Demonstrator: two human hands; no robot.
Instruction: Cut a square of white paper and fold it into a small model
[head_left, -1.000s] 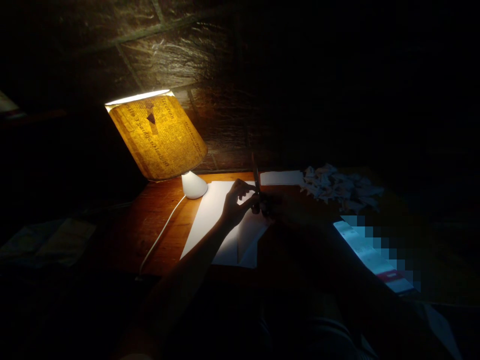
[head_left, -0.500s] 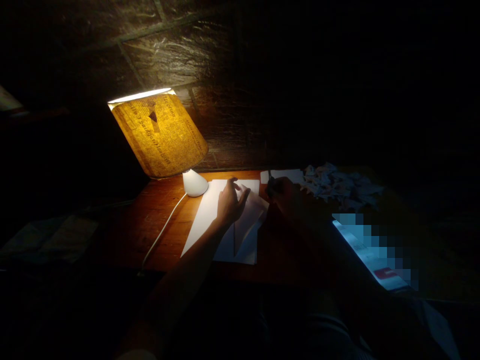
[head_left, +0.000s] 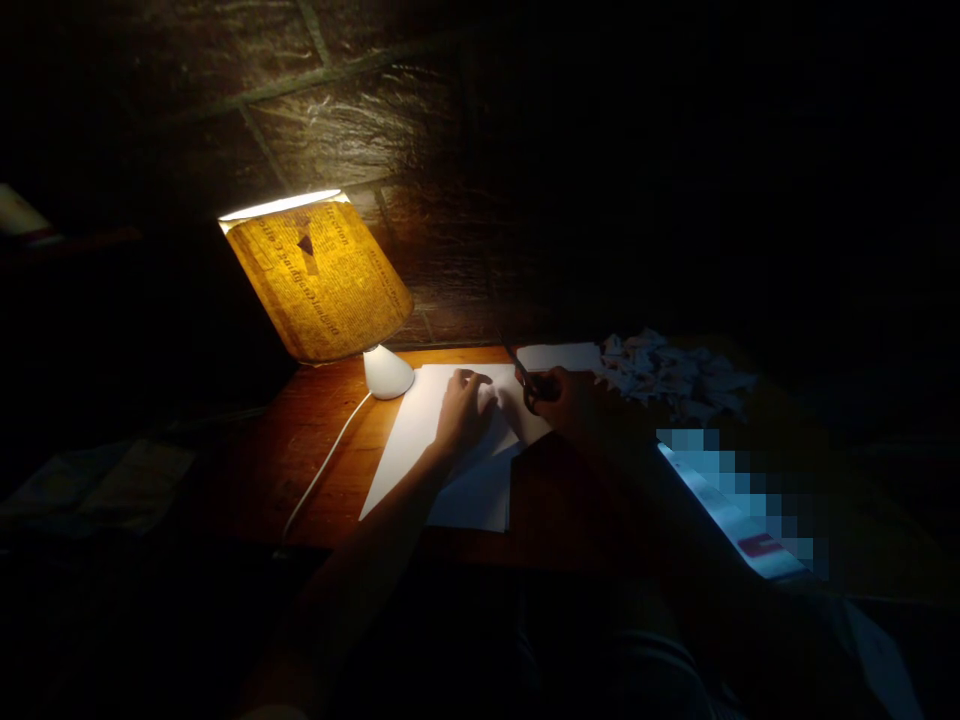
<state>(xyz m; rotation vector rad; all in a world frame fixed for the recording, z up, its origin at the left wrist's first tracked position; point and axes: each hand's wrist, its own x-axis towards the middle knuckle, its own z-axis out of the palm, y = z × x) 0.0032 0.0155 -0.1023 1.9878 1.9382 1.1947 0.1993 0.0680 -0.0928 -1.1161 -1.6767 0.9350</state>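
Note:
Under the lamp, my left hand (head_left: 463,412) holds a loose sheet of white paper (head_left: 534,424), its fingers curled and its thumb near its fingertips. That sheet lies skewed over a stack of white paper (head_left: 401,440). My right hand (head_left: 566,395), mostly in shadow, grips a pair of dark-handled scissors (head_left: 531,388). The scissors' blades point up and to the left, above the sheet's right side. How far apart the blades are is hard to see.
A lit lamp with a newsprint shade (head_left: 319,280) stands at the left, its white cord (head_left: 322,465) running toward the front edge. A paper strip (head_left: 559,357) and a heap of crumpled paper pieces (head_left: 675,375) lie at the back right. A glowing screen (head_left: 727,510) is at the right.
The scissors have swung leftward and now show clearly at the sheet. My left hand has turned slightly, and the loose sheet has shifted to the right.

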